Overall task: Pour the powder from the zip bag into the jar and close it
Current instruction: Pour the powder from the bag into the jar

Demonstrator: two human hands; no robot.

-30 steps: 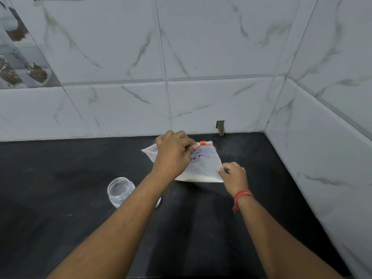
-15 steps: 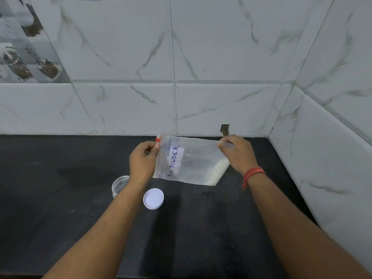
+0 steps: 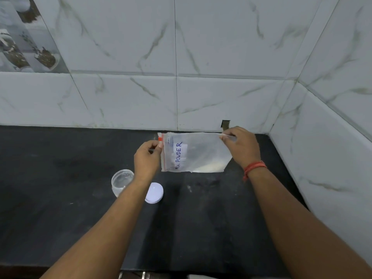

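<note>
A clear zip bag [image 3: 198, 152] with a handwritten "MILK POWDER" label hangs sideways above the black counter [image 3: 60, 198]; a little white powder lies in its lower right corner. My left hand [image 3: 147, 158] pinches the zip edge by the red slider. My right hand [image 3: 240, 147] pinches the bag's opposite upper corner. A small clear jar [image 3: 121, 181] stands open on the counter, partly behind my left forearm. Its white lid [image 3: 154, 192] lies flat just right of that forearm.
White marble-patterned tiled walls [image 3: 221, 57] close off the back and the right side, forming a corner at the far right. A small dark hole [image 3: 225, 124] shows in the back wall above the bag. The counter's front edge runs along the bottom.
The bag has been lifted off the counter and turned sideways, held stretched between both hands. My left arm moved off the lid, which is now in sight.
</note>
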